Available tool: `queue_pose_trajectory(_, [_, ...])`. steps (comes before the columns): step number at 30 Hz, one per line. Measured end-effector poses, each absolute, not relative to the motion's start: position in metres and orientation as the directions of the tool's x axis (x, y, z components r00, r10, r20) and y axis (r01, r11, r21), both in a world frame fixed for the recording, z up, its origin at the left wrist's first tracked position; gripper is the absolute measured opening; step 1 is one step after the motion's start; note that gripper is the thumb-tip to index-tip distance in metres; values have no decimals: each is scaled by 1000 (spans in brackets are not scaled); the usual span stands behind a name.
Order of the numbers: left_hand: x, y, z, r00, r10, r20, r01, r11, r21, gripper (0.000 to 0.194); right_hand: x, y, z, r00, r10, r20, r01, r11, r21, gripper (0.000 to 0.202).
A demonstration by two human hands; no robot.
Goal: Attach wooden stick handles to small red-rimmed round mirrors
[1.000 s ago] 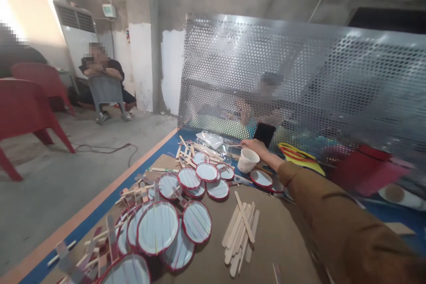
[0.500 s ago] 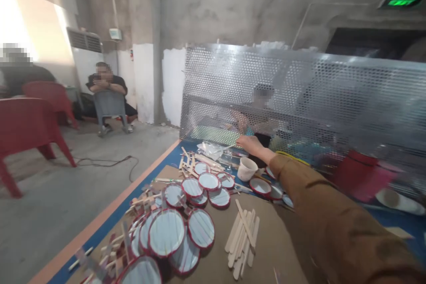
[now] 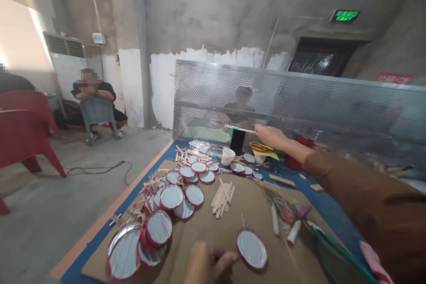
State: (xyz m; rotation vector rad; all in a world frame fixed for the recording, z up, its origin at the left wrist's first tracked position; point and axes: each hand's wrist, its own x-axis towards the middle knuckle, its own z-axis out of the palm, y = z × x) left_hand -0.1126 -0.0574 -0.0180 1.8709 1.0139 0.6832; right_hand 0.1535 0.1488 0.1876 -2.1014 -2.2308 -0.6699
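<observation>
My right hand [image 3: 271,137] is raised above the back of the table, with its fingers pinched on one end of a thin pale stick [image 3: 240,129]. The stick points left, and its kind is unclear. At the front edge, my left hand [image 3: 211,262] is blurred, so I cannot tell whether its fingers hold anything. Just right of it lies a round red-rimmed disc [image 3: 252,248] with a pale, lined face. More such discs [image 3: 171,196] are heaped on the left. A small pile of flat wooden sticks [image 3: 222,199] lies mid-table on cardboard [image 3: 196,230].
A white cup [image 3: 228,156] and a dark upright phone-like slab [image 3: 237,142] stand at the back. Behind them rises a perforated metal panel [image 3: 206,84], with a person beyond it. White-handled tools [image 3: 293,233] and tangled strands [image 3: 282,207] lie on the right.
My right hand has lifted and drawn back from the table's rear, the stick still in it. My left hand has come into view at the front. The view has shifted right and down.
</observation>
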Motion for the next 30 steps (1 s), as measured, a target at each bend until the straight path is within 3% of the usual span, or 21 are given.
queue_pose_trajectory(3, [-110, -56, -10, 316, 949, 12, 187, -75, 979, 42, 133, 86, 186, -89, 973, 211, 991, 107, -75, 19])
queue_pose_trajectory(7, [-116, -57, -6, 198, 979, 56, -158, -24, 987, 44, 95, -11, 154, -186, 980, 72, 816, 195, -545, 21])
queue_pose_trajectory(12, [-122, -61, -8, 189, 977, 95, -418, -7, 908, 45, 80, -107, 76, -195, 971, -142, 626, 12, -780, 31])
queue_pose_trajectory(15, [-121, -61, -8, 253, 959, 125, -401, -14, 916, 36, 86, -138, 37, -146, 962, -231, 510, -127, -851, 32])
queue_pose_trajectory(19, [-120, -64, -5, 361, 928, 98, -266, 2, 964, 30, 86, -158, 19, -148, 954, -260, 530, -146, -835, 33])
queue_pose_trajectory(25, [-119, -69, 1, 578, 812, 82, -97, -31, 995, 31, 57, -155, 17, -106, 989, -104, 518, -34, -855, 29])
queue_pose_trajectory(30, [-116, -68, -1, 584, 809, 70, 14, -96, 995, 25, 39, -139, 2, -44, 993, 111, 642, 113, -758, 26])
